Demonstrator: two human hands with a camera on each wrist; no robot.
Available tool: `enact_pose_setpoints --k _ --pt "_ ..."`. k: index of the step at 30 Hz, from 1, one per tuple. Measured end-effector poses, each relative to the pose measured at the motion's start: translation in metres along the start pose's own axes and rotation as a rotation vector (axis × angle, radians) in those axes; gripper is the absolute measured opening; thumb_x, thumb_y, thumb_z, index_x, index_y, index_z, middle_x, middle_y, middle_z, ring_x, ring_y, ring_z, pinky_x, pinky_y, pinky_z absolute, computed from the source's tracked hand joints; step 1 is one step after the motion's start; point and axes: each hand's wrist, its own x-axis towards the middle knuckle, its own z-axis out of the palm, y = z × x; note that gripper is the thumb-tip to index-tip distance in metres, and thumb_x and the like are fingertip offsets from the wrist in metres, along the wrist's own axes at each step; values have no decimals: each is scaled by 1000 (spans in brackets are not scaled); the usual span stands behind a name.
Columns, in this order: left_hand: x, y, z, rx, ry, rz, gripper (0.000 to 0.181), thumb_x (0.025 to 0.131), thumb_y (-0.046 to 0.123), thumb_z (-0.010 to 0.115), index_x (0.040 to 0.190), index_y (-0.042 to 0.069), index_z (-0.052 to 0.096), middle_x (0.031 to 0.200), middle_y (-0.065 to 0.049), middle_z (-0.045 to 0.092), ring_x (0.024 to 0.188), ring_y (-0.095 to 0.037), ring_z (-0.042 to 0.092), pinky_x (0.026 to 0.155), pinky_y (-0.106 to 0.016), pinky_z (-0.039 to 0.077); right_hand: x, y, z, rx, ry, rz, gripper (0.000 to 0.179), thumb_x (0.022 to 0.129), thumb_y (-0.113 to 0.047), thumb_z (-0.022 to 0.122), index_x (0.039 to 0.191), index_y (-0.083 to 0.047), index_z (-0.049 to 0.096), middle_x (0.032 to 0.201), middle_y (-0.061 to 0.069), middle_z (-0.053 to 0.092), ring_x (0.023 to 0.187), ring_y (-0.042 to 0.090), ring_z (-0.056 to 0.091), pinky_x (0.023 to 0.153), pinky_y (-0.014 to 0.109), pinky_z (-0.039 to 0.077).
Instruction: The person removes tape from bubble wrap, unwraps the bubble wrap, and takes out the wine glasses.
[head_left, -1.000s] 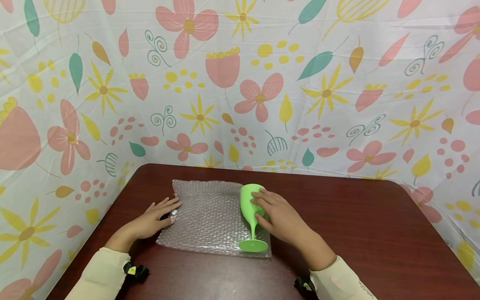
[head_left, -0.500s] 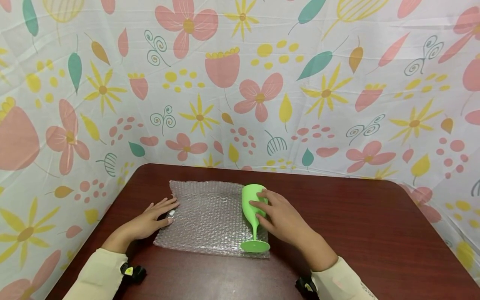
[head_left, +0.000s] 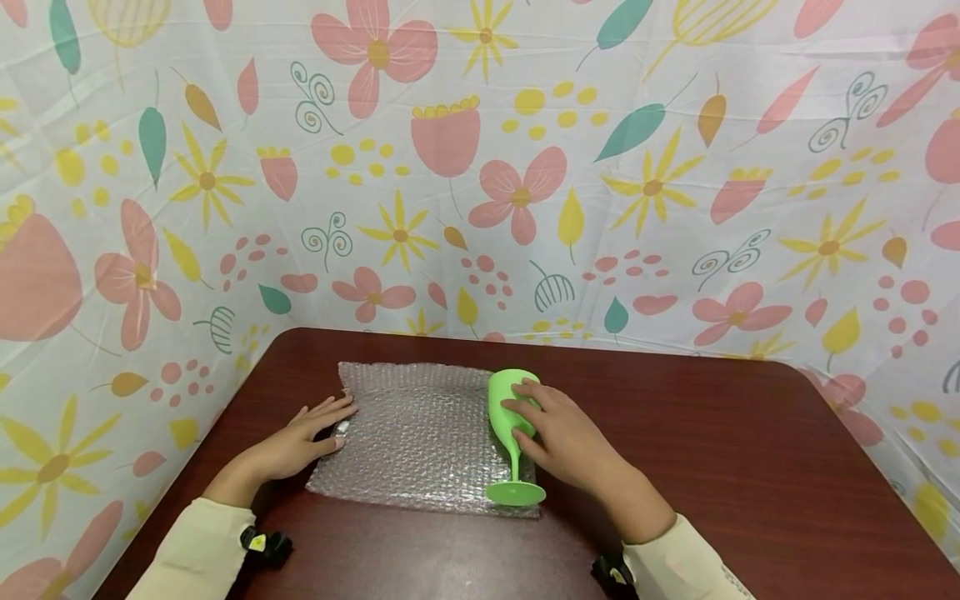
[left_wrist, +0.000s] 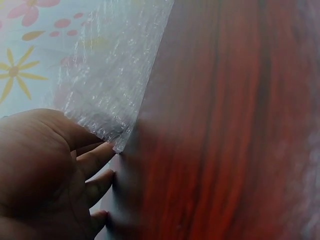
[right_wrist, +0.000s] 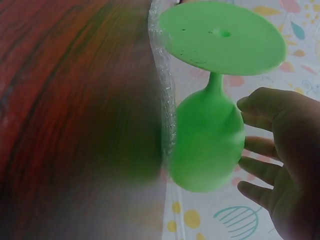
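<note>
A bright green goblet lies on its side along the right part of a sheet of bubble wrap. Its foot points toward the near table edge and its bowl toward the back wall. My right hand rests on the bowl's right side, fingers extended and slightly bent. In the right wrist view the fingertips touch the goblet from one side. At the wrap's left edge lies my left hand, fingers spread. The left wrist view has the hand right at a corner of the bubble wrap.
Everything lies on a dark red-brown wooden table. A floral-patterned cloth hangs behind it and along its sides. Each wrist carries a black strapped device, such as the left wrist camera.
The goblet has rolled slightly to the right across the bubble wrap under my right hand. My left hand and the wrap's left edge have shifted a little to the left.
</note>
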Motion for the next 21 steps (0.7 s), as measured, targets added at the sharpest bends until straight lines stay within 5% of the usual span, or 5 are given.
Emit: enact_pose_setpoints --k 11,21 --pt "0 0 1 -12 1 -1 59 102 20 60 156 10 40 166 -19 25 155 -46 9 118 -71 -5 -3 3 3 -34 11 34 43 94 -32 72 135 -20 66 134 13 55 121 30 57 103 50 47" --pt "0 0 1 -22 0 -8 59 102 20 60 156 10 39 166 -20 25 155 -46 8 118 -70 -6 -8 5 3 0 16 42 47 93 -33 73 137 -17 64 147 11 52 137 32 50 109 53 44"
